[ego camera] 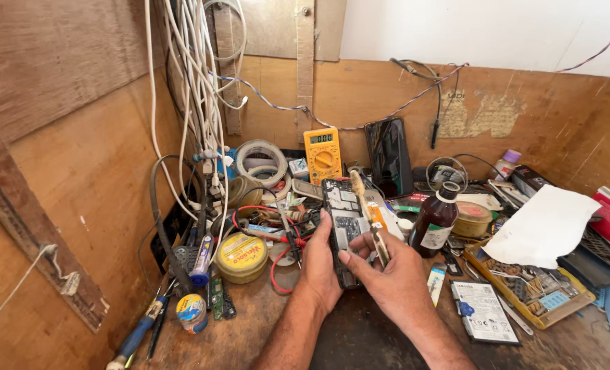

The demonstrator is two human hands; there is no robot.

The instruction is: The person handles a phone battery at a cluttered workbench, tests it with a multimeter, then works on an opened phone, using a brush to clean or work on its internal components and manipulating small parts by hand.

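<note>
The left hand [320, 264] grips the opened black smartphone with its back cover off [341, 226] from the left side, thumb laid across the exposed boards, tilting it up off the wooden workbench [250, 336] so the inside faces the camera. The right hand [394, 277] is closed around the handle of a worn wooden-handled brush [368, 216], whose pale bristle end points up past the top of the phone; the brush lies along the phone's right edge, apparently to sweep the circuitry. Close by stand a brown glass bottle with a black cap [435, 219] just to the right, a flat phone battery [483, 312] (white label up), a round yellow tin [242, 257] on the left, and a yellow digital multimeter [322, 154] propped against the back wall
</note>
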